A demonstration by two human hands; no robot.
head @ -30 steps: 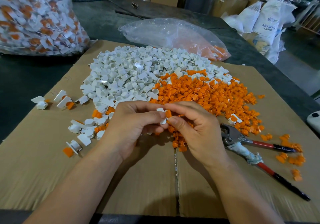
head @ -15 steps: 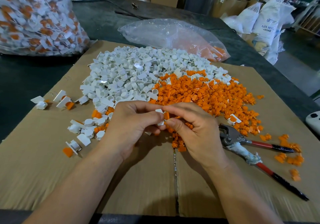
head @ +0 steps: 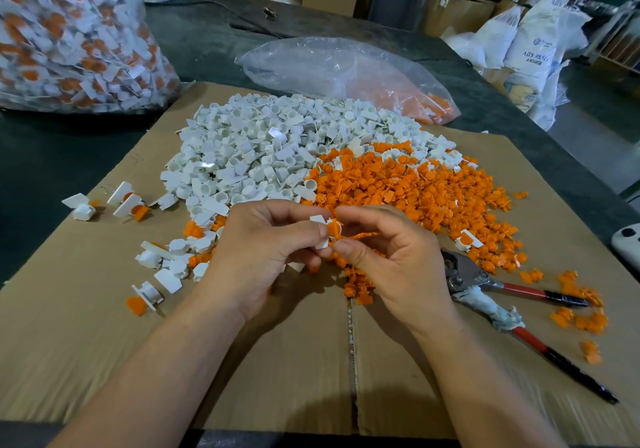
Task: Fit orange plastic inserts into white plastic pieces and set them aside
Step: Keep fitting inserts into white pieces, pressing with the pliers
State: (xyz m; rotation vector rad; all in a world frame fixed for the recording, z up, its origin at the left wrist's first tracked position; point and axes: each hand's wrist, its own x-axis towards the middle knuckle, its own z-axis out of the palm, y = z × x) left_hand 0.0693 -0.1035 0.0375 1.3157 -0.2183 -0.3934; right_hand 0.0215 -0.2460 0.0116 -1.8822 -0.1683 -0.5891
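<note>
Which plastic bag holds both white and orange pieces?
The full bag at far left, packed with both colours; the flatter bag at centre back shows mainly orange.

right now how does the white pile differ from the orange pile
The white pile sits left and farther back; the orange pile sits right, nearer the pliers. The white pile holds cup-shaped pieces with flat tabs; the orange pile holds smaller, knobbly plugs. Both lie loose on the cardboard and meet in the middle.
</note>
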